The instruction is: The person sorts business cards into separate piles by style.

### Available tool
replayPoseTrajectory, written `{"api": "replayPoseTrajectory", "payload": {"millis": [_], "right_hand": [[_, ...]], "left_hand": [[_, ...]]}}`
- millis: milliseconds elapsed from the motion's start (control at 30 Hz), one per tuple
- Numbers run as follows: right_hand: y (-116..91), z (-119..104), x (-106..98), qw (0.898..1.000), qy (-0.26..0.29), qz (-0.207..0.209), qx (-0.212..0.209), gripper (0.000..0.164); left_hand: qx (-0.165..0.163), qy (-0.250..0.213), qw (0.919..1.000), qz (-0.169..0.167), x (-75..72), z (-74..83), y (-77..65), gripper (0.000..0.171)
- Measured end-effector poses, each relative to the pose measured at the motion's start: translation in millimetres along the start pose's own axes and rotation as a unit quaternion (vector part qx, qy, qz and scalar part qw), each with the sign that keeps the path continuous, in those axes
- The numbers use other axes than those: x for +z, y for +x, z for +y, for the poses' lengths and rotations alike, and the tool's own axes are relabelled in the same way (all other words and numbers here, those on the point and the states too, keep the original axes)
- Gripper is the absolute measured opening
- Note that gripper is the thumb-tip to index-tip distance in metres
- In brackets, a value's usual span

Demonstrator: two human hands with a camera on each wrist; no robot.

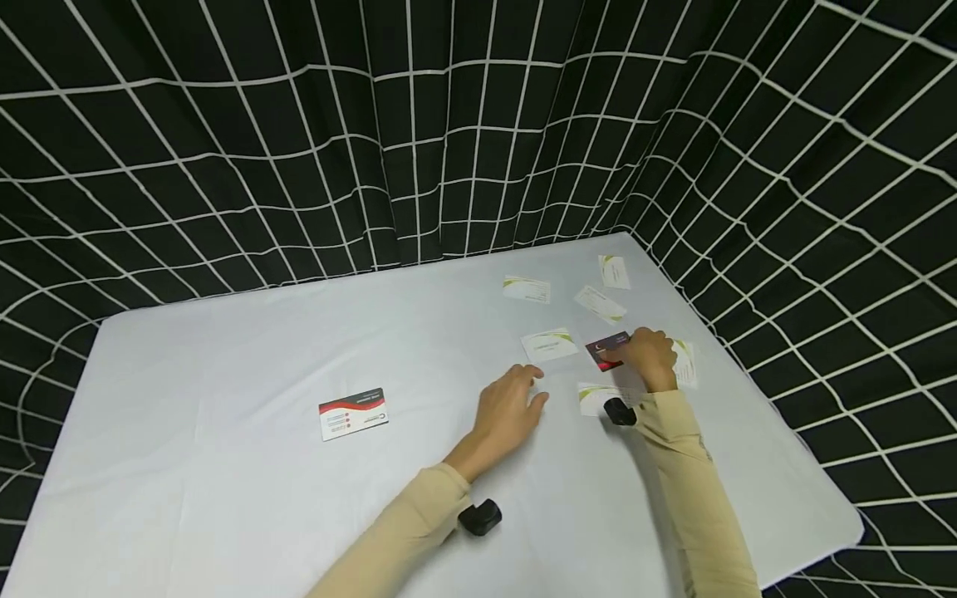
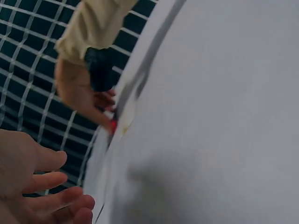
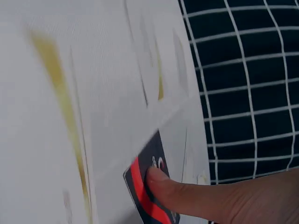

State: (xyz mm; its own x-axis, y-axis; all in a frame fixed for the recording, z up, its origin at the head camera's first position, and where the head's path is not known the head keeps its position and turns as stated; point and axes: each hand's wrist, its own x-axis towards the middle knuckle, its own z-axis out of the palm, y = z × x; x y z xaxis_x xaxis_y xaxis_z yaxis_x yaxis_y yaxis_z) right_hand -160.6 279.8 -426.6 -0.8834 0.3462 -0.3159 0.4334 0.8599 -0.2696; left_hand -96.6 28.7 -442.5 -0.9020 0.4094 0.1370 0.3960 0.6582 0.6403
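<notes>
On table [image 1: 247, 349], right hand [image 1: 649, 355] pinches dark card [image 1: 602, 343], long axis near-crosswise, free end leftward; left hand [image 1: 507, 409] loose, fingers apart.

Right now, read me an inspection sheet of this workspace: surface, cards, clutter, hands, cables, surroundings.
Surface: white table, faintly creased.
Cards: dark card with a red stripe, held; black, red and white card, lying apart toward the left; six white-and-green cards, spread on the right part, one partly hidden.
Clutter: nothing seen.
Hands: right hand pinches the dark card; left hand holds nothing.
Cables: nothing seen.
Surroundings: black curtain with white grid lines.
</notes>
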Motion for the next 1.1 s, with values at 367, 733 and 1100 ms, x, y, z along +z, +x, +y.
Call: {"api": "replayPoseTrajectory", "payload": {"millis": [367,733,1100], "right_hand": [[-12,45,1,0.983,0.144,0.036,-0.108,0.040],[-24,21,-1,0.941,0.276,-0.089,-0.172,0.033],[-41,-96,47,0.941,0.173,-0.140,-0.254,0.029]], "left_hand": [[-0.013,0.053,0.9979,-0.036,72.0,28.0,55.9,0.057],[-0.072,-0.195,0.9776,0.032,43.1,11.7,65.5,0.027],[-0.159,-0.096,0.9728,0.139,-41.2,-64.2,9.6,0.029]]}}
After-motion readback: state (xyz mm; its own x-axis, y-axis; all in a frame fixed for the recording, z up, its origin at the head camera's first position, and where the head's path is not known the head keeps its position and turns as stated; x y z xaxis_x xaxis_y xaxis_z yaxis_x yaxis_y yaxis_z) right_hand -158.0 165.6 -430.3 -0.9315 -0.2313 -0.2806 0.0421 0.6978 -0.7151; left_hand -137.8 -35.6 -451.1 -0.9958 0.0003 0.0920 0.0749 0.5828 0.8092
